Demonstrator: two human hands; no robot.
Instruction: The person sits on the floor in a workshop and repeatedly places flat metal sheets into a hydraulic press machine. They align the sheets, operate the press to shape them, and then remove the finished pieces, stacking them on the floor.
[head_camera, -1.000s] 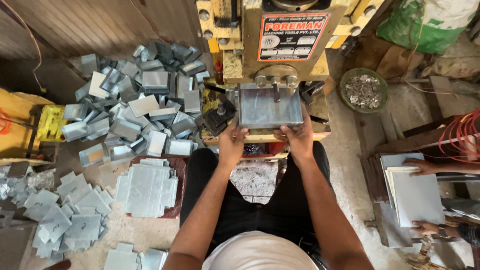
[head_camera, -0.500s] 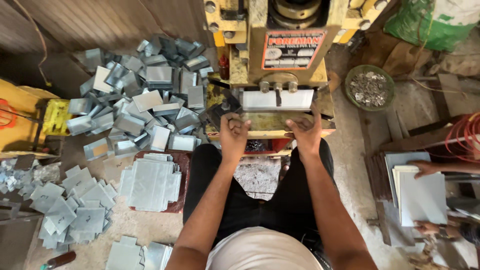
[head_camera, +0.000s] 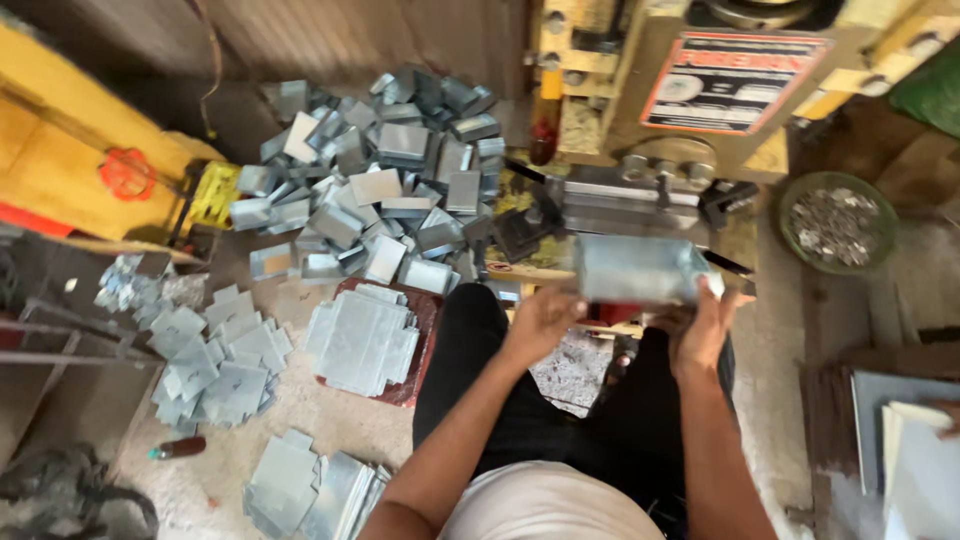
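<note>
I look down and see my two bare hands out in front of my black trousers (head_camera: 480, 400). My left hand (head_camera: 540, 322) is curled onto the near left edge of a grey bent sheet-metal box piece (head_camera: 635, 268), and my right hand (head_camera: 700, 325) grasps its right end, with fingers wrapped up over the corner. The picture is blurry there, so I cannot tell how tight the left fingers press. The box piece sits in the air at about 12 o'clock from my hands, just in front of the yellow press machine (head_camera: 700, 90) and apart from its grey steel bed (head_camera: 625, 195). At 9 o'clock from my left hand, a flat stack of grey cut metal sheets (head_camera: 362, 340) lies on a dark red board (head_camera: 420, 345). Farther off at 9 o'clock, more flat grey cut-outs (head_camera: 215, 360) are spread on the floor. At 11 o'clock, well apart, is a big heap of folded grey metal boxes (head_camera: 385, 180). At 2 o'clock from my right hand stands a round green bowl full of small metal bits (head_camera: 838, 222). At 4 o'clock, at the picture's edge, lies a pile of pale flat sheets (head_camera: 915, 460).
</note>
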